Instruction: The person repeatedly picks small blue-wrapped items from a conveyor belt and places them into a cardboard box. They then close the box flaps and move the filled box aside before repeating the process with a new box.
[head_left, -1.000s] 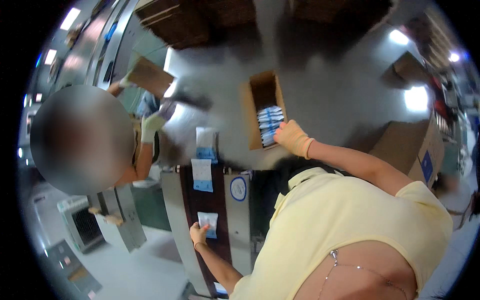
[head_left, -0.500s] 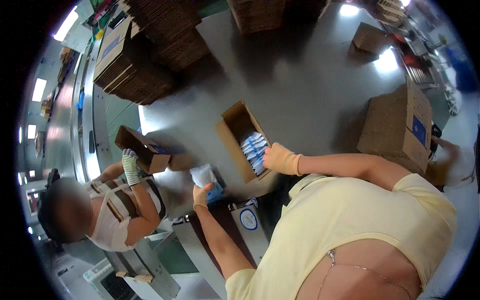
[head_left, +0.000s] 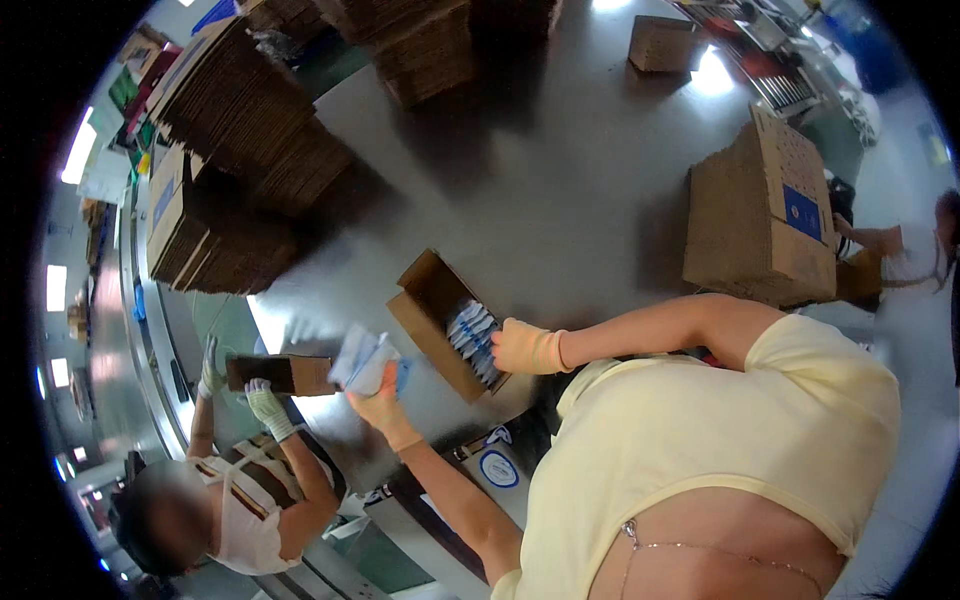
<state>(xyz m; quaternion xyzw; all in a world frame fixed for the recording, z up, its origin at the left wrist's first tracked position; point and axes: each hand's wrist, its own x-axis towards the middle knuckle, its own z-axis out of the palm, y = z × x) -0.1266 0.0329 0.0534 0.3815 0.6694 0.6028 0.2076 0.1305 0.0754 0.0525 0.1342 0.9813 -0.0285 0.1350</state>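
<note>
Cardboard box (head_left: 432, 300) lies open on the grey table, part filled with white-and-blue packets (head_left: 472, 335). Her gloved right hand (head_left: 525, 348) presses into that row, grip unclear; her left hand (head_left: 380, 405) clasps more packets (head_left: 362, 360) beside it, not yet packed.

The open box (head_left: 440, 322) lies between the two grips, packets (head_left: 473, 335) inside it; the left grip (head_left: 380, 400) holds pouches (head_left: 366, 360) just left of it, the right grip (head_left: 522, 348) at its right.

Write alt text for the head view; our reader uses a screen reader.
The left hand holds white-and-blue packets while the right hand rests on packets in an open cardboard box. A gloved co-worker handles another carton.
</note>
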